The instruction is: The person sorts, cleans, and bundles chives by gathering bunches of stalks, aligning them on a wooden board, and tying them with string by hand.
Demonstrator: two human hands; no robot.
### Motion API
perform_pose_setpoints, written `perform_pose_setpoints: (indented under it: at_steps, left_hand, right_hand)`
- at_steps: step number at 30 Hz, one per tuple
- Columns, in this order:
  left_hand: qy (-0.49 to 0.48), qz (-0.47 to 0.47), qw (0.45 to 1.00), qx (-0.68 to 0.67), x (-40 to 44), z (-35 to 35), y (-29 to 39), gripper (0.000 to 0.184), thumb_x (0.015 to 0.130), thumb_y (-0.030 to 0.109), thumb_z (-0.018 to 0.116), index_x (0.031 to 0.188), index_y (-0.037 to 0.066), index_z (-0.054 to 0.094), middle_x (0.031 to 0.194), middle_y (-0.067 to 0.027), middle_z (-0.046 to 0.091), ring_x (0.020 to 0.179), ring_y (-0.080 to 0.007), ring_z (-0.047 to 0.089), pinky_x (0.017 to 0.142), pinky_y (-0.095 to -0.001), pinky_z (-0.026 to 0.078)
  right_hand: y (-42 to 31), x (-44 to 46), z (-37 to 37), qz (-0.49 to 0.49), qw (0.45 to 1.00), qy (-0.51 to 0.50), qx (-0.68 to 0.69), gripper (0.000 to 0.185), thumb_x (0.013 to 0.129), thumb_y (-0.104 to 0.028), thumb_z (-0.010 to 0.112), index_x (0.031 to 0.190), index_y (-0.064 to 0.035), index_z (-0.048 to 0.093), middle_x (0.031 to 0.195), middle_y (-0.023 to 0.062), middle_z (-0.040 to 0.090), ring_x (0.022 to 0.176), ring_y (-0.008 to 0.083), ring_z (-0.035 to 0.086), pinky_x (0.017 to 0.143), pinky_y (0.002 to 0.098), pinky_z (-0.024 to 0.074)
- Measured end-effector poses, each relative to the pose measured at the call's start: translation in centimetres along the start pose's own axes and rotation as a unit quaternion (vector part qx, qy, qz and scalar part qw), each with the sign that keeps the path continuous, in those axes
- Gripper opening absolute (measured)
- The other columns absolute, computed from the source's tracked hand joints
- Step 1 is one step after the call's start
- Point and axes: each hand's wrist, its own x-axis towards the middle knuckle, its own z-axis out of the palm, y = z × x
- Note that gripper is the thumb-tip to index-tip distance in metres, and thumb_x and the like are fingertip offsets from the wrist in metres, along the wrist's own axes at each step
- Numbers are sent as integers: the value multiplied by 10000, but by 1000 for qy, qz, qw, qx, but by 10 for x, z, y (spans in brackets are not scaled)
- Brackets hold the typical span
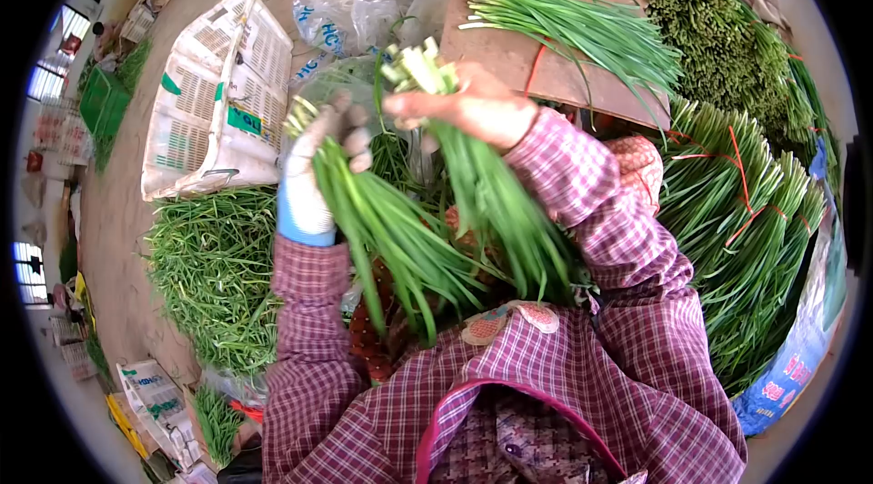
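My left hand (320,152), in a white and blue glove, is closed round a small bunch of long green leafy stalks (386,220), whose pale ends stick up above the fingers. Bare and closed, my right hand (468,107) grips a thicker bunch (491,202) by its white cut ends. Both bunches hang down over my lap, their leaves slightly blurred. Beyond my right hand, a loose bundle of the same stalks (582,29) lies on a brown board (473,52), with a red tie (535,66) near it.
A white plastic crate (218,93) stands at the left, above a heap of loose greens (218,275). Clear plastic bags (364,11) lie ahead. At the right are stacked tied bundles (737,239) and darker bunches (718,39). A green crate (105,102) stands far left.
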Motion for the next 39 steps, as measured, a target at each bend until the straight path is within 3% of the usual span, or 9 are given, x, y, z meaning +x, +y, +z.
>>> perform_pose_setpoints:
  at_steps: [4, 7, 9, 19, 21, 24, 27, 33, 39]
  left_hand:
    - [78, 64, 993, -68, 0, -20, -34, 365, 915, 261, 527, 1173, 3, 526, 1046, -148, 610, 890, -258, 626, 758, -354, 560]
    - [130, 184, 973, -49, 2, -14, -49, 481, 940, 320, 488, 1315, 26, 429, 1305, -162, 488, 1158, -267, 516, 990, -429, 436]
    - [-25, 155, 984, -86, 0, -17, -47, 567, 940, 354, 495, 1402, 69, 331, 1410, -118, 385, 1280, -257, 398, 1081, -419, 323]
    - [45, 136, 989, -41, -9, -57, -69, 703, 897, 387, 539, 1420, 45, 219, 1418, -149, 338, 1250, -277, 423, 1033, -402, 391]
    - [88, 32, 989, -111, -15, -82, -66, 689, 849, 314, 605, 1375, 10, 279, 1334, -178, 436, 1167, -296, 505, 975, -416, 452]
    - [49, -19, 996, 67, -20, -57, -55, 572, 787, 233, 628, 1260, -8, 416, 953, -115, 599, 916, -261, 612, 826, -410, 523]
    - [-12, 61, 998, -6, -28, -62, -58, 548, 801, 261, 607, 1264, 23, 435, 772, -17, 490, 701, -176, 518, 690, -339, 476]
    - [-94, 93, 991, -13, -51, -60, -49, 384, 857, 258, 592, 1169, 121, 414, 765, 47, 412, 666, -97, 404, 699, -291, 362]
    - [-83, 136, 987, -10, -56, -71, -29, 323, 858, 300, 640, 1086, 125, 492, 785, 32, 507, 679, -104, 492, 707, -317, 456]
  right_hand:
    - [10, 18, 53, -29, 993, -20, 110, 284, 808, -168, 713, 1025, -10, 621, 891, 74, 663, 742, 131, 620, 615, 259, 525]
    - [25, 22, 75, -87, 988, 15, 130, 306, 815, -173, 721, 1061, -21, 618, 923, 8, 644, 817, 98, 585, 765, 257, 484]
    - [34, 25, 81, -146, 987, 56, 36, 378, 814, -211, 720, 1103, -6, 588, 946, 55, 633, 858, 155, 594, 815, 297, 467]
    - [30, 40, 66, -325, 740, 196, -556, 639, 834, -614, 480, 1068, -30, 593, 1014, 123, 551, 984, 287, 488, 922, 436, 343]
    - [21, 44, 60, -286, 728, 165, -600, 705, 841, -668, 413, 1056, -30, 620, 998, 126, 572, 933, 267, 533, 875, 470, 374]
    - [-17, 50, 55, 42, 836, -144, -528, 776, 860, -698, 329, 1107, -19, 610, 964, 157, 654, 969, 258, 633, 858, 405, 482]
    - [11, 56, 32, -22, 950, -161, -267, 766, 873, -682, 331, 1175, -22, 576, 969, 174, 669, 1061, 265, 604, 901, 376, 483]
    - [109, 80, 14, 242, 701, -260, -618, 555, 948, -471, 387, 1388, -132, 393, 1389, 99, 440, 1261, 280, 436, 1049, 438, 349]
    - [230, 102, 28, 350, 630, -255, -644, 528, 904, -429, 497, 1328, -117, 475, 1321, 142, 496, 1213, 285, 484, 973, 435, 415]
